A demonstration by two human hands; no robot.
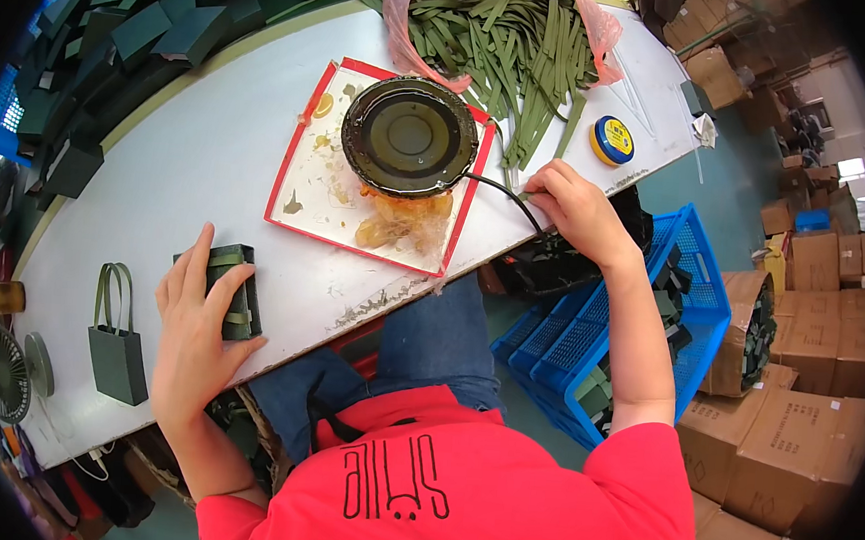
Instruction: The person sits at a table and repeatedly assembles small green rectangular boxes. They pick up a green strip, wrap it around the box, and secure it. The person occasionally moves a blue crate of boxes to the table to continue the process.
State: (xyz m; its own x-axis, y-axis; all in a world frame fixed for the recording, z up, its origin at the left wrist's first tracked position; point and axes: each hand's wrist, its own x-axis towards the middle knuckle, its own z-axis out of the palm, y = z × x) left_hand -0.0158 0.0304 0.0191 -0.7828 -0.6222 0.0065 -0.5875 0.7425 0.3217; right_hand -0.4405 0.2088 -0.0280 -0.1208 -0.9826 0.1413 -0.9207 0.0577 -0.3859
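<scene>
Pressing down flat is what we'd do here: our left hand [192,338] lies open, palm spread over the small dark green folded paper bag [234,289] near the front lip of the white worktop [190,153], gripping nothing. Keep it back from that chipped front edge. Our right hand [579,208] is curled, fingertips pinching at a green ribbon strip by the black cable; we can't tell if it's really caught. Between them there's open room, but the red-rimmed tray [303,186] with the round black glue pot [410,136] crowds the middle. Farther off sits the pile of green ribbon strips [514,40].
</scene>
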